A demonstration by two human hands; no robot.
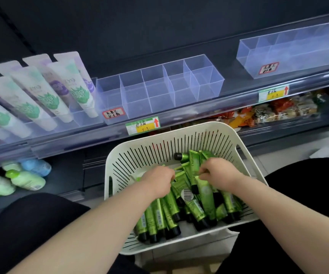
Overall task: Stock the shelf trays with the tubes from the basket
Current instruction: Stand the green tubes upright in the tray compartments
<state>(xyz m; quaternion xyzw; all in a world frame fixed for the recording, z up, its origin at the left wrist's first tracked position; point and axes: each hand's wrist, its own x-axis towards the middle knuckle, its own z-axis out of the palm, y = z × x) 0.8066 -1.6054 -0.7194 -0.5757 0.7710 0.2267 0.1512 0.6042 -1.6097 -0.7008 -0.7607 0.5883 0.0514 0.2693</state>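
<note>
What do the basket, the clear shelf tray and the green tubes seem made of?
Basket: off-white moulded plastic, matte, with slotted walls. Clear shelf tray: rigid transparent plastic, perhaps acrylic, with glossy see-through walls and dividers. Green tubes: probably soft plastic or laminate, with a metallic-green sheen, flat crimped ends and black caps.

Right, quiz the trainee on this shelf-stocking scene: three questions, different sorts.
1. True or false: the divided tray above the basket is empty.
2. The left hand and right hand are: A) on the tray; B) in the basket, among the tubes; C) on the knees.
3. Fill in: the tubes in the basket are green with ___ caps.
Key: 1 true; 2 B; 3 black.
</note>
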